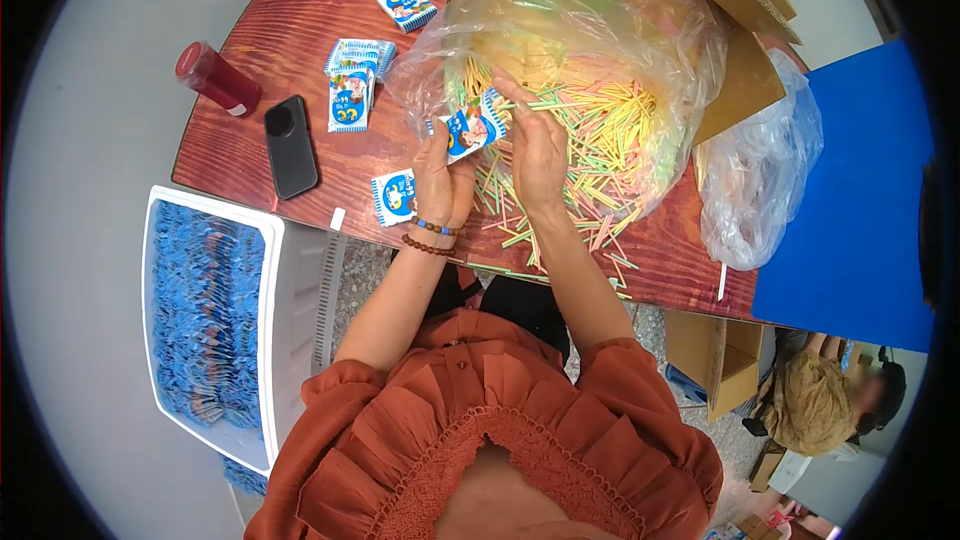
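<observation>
Between my hands is a small blue-and-white printed packet [474, 130], held slanting over the front left of the heap of sticks. My left hand [440, 180], with bead bracelets on its wrist, is closed on the packet's lower left end. My right hand [538, 152] grips the upper right end, its forefinger stretched above the edge. Thin pastel sticks [610, 135] in yellow, green and pink spill from a clear plastic bag [560, 10] onto the red-brown table. Beside my left wrist lies another packet [394, 197], partly covered by that hand.
More packets [350, 100] lie stacked on the left, near a black phone [290, 148] and a red-filled bottle [220, 80]. A cardboard box [745, 80] surrounds the bag. A white bin [275, 340] of blue packets stands lower left; a crumpled clear bag [755, 180] lies right.
</observation>
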Action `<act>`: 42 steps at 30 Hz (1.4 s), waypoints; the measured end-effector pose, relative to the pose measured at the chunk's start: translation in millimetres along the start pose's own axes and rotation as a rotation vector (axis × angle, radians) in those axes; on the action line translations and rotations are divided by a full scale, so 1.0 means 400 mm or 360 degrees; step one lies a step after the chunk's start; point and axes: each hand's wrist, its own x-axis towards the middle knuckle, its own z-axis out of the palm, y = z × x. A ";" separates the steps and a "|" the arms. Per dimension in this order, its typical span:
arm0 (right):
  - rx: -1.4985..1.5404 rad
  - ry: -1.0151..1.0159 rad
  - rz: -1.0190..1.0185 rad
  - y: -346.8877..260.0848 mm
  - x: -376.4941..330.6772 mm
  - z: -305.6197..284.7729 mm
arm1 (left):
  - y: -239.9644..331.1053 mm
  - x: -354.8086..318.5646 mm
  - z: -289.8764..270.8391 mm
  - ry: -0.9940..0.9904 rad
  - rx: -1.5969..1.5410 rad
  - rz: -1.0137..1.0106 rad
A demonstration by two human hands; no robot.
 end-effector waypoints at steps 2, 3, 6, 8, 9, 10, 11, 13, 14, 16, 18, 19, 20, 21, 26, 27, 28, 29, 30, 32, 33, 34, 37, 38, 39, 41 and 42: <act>-0.0056 0.0000 0.0162 -0.008 -0.004 0.003 | -0.001 0.000 0.004 -0.0011 0.0013 0.0020; -0.0060 0.0004 0.0160 -0.010 -0.003 0.000 | 0.000 0.000 0.010 -0.0027 0.0053 0.0032; -0.0397 -0.0054 0.0191 -0.029 0.005 -0.001 | 0.006 0.007 0.007 -0.0063 0.0099 0.0053; -0.0478 -0.0110 0.0652 -0.058 0.012 0.000 | 0.008 0.014 0.007 -0.0086 0.0101 0.0060; -0.0484 -0.0113 0.0647 -0.058 0.018 -0.003 | 0.007 0.016 0.011 -0.0085 0.0080 0.0067; -0.0480 -0.0136 0.0453 -0.052 0.029 -0.007 | 0.005 0.018 0.015 -0.0084 0.0059 0.0074; -0.0474 -0.0161 0.0259 -0.047 0.039 -0.010 | 0.004 0.020 0.017 -0.0088 0.0052 0.0080; -0.0384 -0.0184 0.0313 -0.039 0.054 -0.014 | 0.002 0.022 0.021 -0.0092 0.0014 0.0032; -0.0289 -0.0202 0.0372 -0.035 0.062 -0.015 | 0.001 0.026 0.020 -0.0096 0.0007 0.0039; -0.0242 -0.0177 0.0262 -0.028 0.077 -0.029 | -0.002 0.034 0.018 -0.0084 -0.0025 0.0034; -0.0187 -0.0149 0.0168 -0.048 0.080 -0.026 | 0.005 0.040 0.006 -0.0070 0.0003 0.0023; -0.0360 -0.0172 0.0189 -0.063 0.080 -0.028 | 0.008 0.043 -0.001 -0.0062 0.0035 0.0006; -0.0535 -0.0185 0.0207 -0.077 0.079 -0.029 | 0.005 0.045 0.002 -0.0058 0.0035 -0.0003; -0.0680 -0.0249 0.0166 -0.060 0.078 -0.039 | 0.000 0.046 0.005 -0.0043 -0.0001 -0.0008; -0.1358 -0.0242 0.0097 -0.072 0.097 -0.131 | 0.017 0.071 -0.061 -0.0108 -0.0431 -0.0145; -0.2012 -0.0602 0.0116 -0.068 0.094 -0.147 | 0.026 0.071 -0.067 -0.0026 -0.0357 -0.0139; -0.2654 -0.0986 0.0131 -0.063 0.088 -0.165 | 0.032 0.066 -0.072 -0.0014 -0.0353 -0.0145; -0.2665 -0.1027 -0.0024 -0.053 0.073 -0.182 | 0.042 0.054 -0.056 -0.0046 -0.0218 -0.0084; -0.2663 -0.1028 -0.0012 -0.041 0.067 -0.195 | 0.048 0.047 -0.050 -0.0079 -0.0082 -0.0022; -0.2614 -0.1230 -0.0046 -0.031 0.059 -0.204 | 0.053 0.049 -0.064 -0.0058 -0.0094 -0.0025; -0.2516 -0.1246 -0.0241 -0.035 0.051 -0.189 | 0.059 0.043 -0.067 -0.0026 -0.0081 -0.0014; -0.2509 -0.1248 -0.0236 -0.022 0.050 -0.179 | 0.064 0.038 -0.068 0.0006 -0.0068 -0.0003; -0.2435 -0.1509 -0.0621 0.021 0.053 -0.162 | 0.083 0.031 -0.085 0.0009 -0.0095 -0.0025; -0.2426 -0.1511 -0.0622 0.029 0.055 -0.161 | 0.090 0.028 -0.089 0.0030 -0.0145 -0.0027; -0.2409 -0.1563 -0.0645 0.036 0.058 -0.160 | 0.096 0.026 -0.091 0.0045 -0.0111 -0.0024; -0.2302 -0.1674 -0.0669 0.047 0.065 -0.165 | 0.105 0.016 -0.089 0.0040 -0.0080 -0.0018; -0.2298 -0.1674 -0.0672 0.057 0.068 -0.172 | 0.107 0.011 -0.087 0.0030 -0.0055 -0.0018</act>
